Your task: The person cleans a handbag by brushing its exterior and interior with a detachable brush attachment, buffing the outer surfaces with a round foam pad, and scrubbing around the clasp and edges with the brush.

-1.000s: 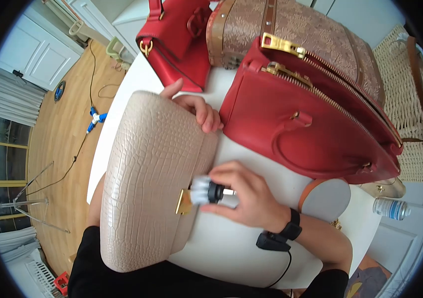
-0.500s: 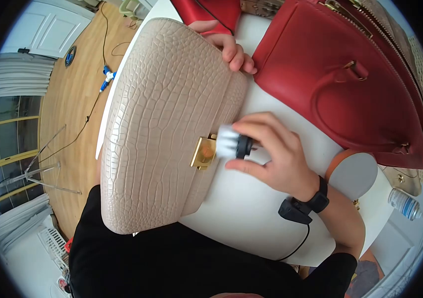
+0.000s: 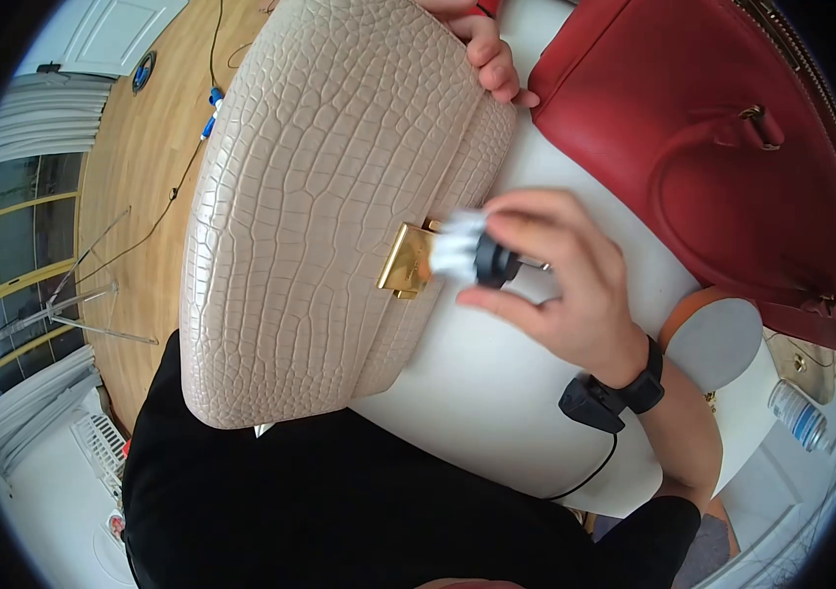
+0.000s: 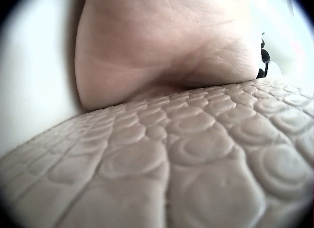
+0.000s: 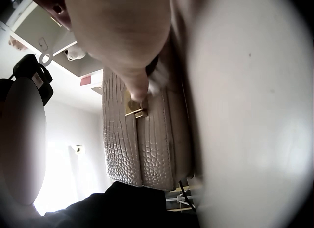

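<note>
A beige crocodile-embossed handbag (image 3: 290,216) is tilted up at the table's edge against the person's front. My left hand (image 3: 489,54) grips its far end, fingers curled over the edge; in the left wrist view the palm (image 4: 162,46) lies against the embossed leather (image 4: 196,154). Between thumb and fingers my right hand (image 3: 580,280) pinches a small brush (image 3: 496,261) with a black base and white bristles. The bristles, blurred, are right at the gold clasp (image 3: 404,260) on the bag's flap. From the right wrist view, the thumb (image 5: 137,88) overlaps the clasp.
A large red handbag (image 3: 624,108) stands on the white table (image 3: 477,412) beyond the right hand. Near the right forearm is a round grey pad with an orange edge (image 3: 717,344), with a spray can (image 3: 797,416) farther right. A cable (image 3: 585,476) trails from the right wrist.
The head view has shifted closer, so the beige bag looks larger and its far end leaves the frame. The brush stays by the clasp, its bristles blurred with motion. Both hands keep their holds.
</note>
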### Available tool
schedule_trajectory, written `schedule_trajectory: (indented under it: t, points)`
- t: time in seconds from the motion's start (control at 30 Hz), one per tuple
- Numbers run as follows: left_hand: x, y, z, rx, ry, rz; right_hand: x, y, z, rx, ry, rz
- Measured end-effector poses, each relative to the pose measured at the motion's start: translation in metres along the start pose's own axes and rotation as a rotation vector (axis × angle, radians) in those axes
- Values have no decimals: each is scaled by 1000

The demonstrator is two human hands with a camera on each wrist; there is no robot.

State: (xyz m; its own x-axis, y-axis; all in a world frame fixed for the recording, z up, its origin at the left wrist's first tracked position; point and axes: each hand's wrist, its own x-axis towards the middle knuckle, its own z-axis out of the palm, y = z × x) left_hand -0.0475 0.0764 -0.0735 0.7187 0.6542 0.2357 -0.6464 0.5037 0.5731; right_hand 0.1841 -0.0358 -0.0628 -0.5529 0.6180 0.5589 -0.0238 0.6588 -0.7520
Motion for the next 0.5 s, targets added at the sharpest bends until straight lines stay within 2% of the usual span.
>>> schedule_trajectory:
  t: [0.07, 0.1, 0.13, 0.2, 0.23, 0.33, 0.4, 0.47, 0.5]
  points:
    - [1, 1, 3, -44, -3, 28, 2, -2, -5, -183, 123, 170]
    - [2, 4, 3, -29, 16, -5, 1, -1, -3, -148, 196, 186]
    - [3, 5, 3, -15, 34, -40, 2, -2, -2, -148, 196, 187]
    - [4, 5, 3, -19, 35, -41, 5, -5, -2, -54, 160, -61]
    - [4, 5, 3, -22, 36, -39, 1, -5, -1, -56, 48, -121]
    - [4, 4, 4, -31, 43, -33, -1, -7, 6, 19, -32, -142]
    - [2, 4, 4, -39, 48, -32, -1, -6, 7, -11, 17, -103]
    - [2, 2, 5, -45, 50, -29, -1, -6, 2, -49, 123, 191]
    - [2, 1, 5, -49, 51, -29, 2, -2, -2, -157, 150, 151]
